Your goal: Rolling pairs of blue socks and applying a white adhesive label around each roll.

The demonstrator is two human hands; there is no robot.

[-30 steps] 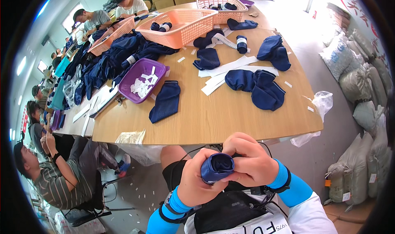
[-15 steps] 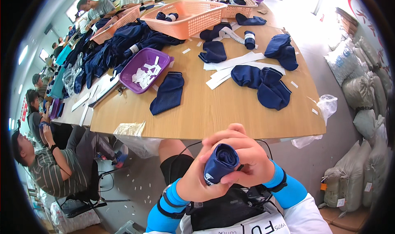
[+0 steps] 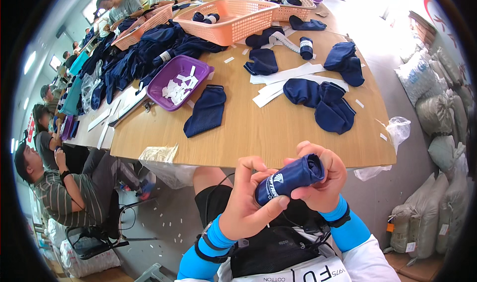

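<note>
A tight roll of navy socks (image 3: pixel 288 178) with a white print on its side lies tilted between my hands, above my lap and short of the table edge. My left hand (image 3: pixel 246 202) grips its lower left end, thumb along the near side. Around the upper right end, where the coiled layers show, my right hand (image 3: pixel 325 185) curls its fingers and thumb. Beyond them on the wooden table (image 3: pixel 258 140) lie a flat navy sock (image 3: pixel 206 110) and several crumpled socks (image 3: pixel 333 113). A finished-looking roll with a white band (image 3: pixel 306 48) stands farther back.
A purple basket (image 3: pixel 158 78) holds small white labels. Peach baskets (image 3: pixel 223 31) and a long heap of navy socks (image 3: pixel 144 53) fill the far left. White paper strips (image 3: pixel 271 91) lie mid-table. A seated person (image 3: pixel 64 192) is at left; stuffed sacks (image 3: pixel 417 217) line the right.
The sock roll has turned from nearly upright to lying sideways, its coiled end now toward the right. My hands have moved apart along it, uncovering more of the white print.
</note>
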